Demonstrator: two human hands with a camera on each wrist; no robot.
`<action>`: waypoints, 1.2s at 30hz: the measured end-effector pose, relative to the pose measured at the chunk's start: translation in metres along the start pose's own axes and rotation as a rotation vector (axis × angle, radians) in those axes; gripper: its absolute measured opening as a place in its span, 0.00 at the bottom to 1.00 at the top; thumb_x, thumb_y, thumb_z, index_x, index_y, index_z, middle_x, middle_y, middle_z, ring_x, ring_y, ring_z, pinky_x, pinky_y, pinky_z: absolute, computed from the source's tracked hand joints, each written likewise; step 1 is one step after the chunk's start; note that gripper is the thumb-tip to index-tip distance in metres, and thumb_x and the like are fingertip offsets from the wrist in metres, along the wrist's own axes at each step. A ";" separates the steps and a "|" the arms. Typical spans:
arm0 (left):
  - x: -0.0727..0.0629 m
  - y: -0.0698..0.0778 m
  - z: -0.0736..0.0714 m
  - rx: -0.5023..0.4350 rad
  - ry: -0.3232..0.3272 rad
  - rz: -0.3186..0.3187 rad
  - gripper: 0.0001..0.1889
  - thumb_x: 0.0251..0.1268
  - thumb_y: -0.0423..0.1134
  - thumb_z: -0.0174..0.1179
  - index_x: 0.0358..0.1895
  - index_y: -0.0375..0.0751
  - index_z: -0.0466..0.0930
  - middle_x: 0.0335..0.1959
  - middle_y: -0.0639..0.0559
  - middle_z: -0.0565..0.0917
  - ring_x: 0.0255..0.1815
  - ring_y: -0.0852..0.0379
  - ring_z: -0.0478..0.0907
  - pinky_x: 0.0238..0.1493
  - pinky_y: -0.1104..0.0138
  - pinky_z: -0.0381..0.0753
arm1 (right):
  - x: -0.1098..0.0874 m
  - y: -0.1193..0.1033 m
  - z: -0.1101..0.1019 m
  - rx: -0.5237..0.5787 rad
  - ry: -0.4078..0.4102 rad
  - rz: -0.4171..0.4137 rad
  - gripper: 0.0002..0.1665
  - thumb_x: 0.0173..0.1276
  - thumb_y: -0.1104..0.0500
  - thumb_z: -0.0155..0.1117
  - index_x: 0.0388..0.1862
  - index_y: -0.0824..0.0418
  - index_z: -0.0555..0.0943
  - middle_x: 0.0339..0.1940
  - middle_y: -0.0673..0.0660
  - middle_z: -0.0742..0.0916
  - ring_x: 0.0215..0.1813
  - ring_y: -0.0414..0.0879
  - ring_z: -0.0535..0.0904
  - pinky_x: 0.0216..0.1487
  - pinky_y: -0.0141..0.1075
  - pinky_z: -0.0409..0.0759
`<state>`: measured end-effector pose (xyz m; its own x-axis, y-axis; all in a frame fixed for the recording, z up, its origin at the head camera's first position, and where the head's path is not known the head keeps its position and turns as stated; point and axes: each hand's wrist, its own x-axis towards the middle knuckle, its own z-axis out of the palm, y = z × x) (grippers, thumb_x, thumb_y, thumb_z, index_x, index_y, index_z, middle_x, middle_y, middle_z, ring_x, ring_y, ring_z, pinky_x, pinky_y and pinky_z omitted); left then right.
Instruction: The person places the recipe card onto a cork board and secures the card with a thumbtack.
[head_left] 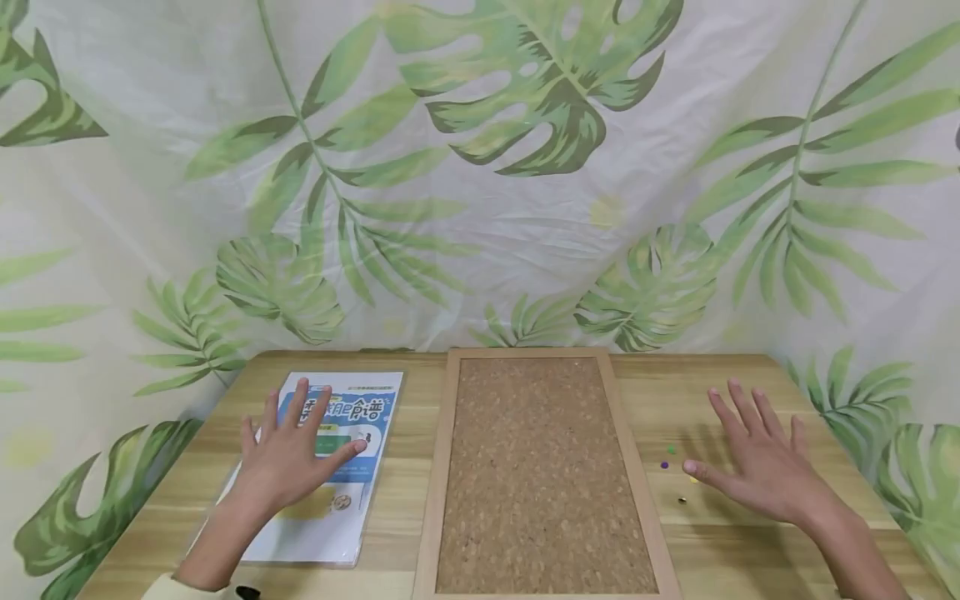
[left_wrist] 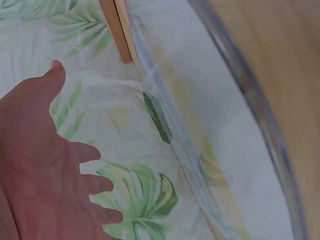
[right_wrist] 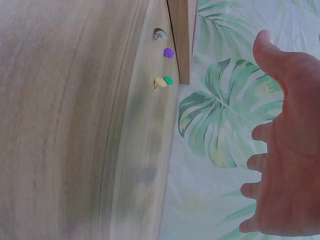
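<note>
A wood-framed cork board (head_left: 551, 475) lies flat in the middle of the table. To its left is a plastic-covered booklet (head_left: 315, 533) with blue and yellow print; my left hand (head_left: 288, 454) hovers over it, fingers spread, holding nothing. My right hand (head_left: 772, 458) is held above the table right of the board, fingers spread and holding nothing. Beside its thumb lie several thumbtacks: a purple tack (right_wrist: 169, 53), a green tack (right_wrist: 168, 80), a yellow tack (right_wrist: 160, 82) and a metallic tack (right_wrist: 160, 33).
The wooden table (head_left: 405, 500) backs onto a hanging cloth (head_left: 510, 225) printed with green leaves, which also surrounds its sides. A small black object (head_left: 247, 592) shows by the left sleeve (head_left: 195, 588) at the lower edge of the head view.
</note>
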<state>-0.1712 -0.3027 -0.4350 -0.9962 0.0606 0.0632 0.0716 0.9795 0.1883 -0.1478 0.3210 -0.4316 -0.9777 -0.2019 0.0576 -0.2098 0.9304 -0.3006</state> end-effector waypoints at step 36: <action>0.000 -0.124 -0.004 -0.305 -0.056 -0.017 0.53 0.80 0.59 0.60 0.84 0.21 0.44 0.74 0.12 0.64 0.69 0.12 0.70 0.61 0.27 0.77 | 0.005 0.012 0.008 0.188 0.065 -0.163 0.46 0.70 0.47 0.78 0.78 0.69 0.71 0.74 0.75 0.78 0.67 0.76 0.80 0.62 0.68 0.81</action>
<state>-0.1800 -0.4251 -0.4541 -0.9980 0.0637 0.0046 0.0583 0.8780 0.4751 -0.1551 0.3287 -0.4421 -0.9306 -0.3190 0.1796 -0.3661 0.8123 -0.4540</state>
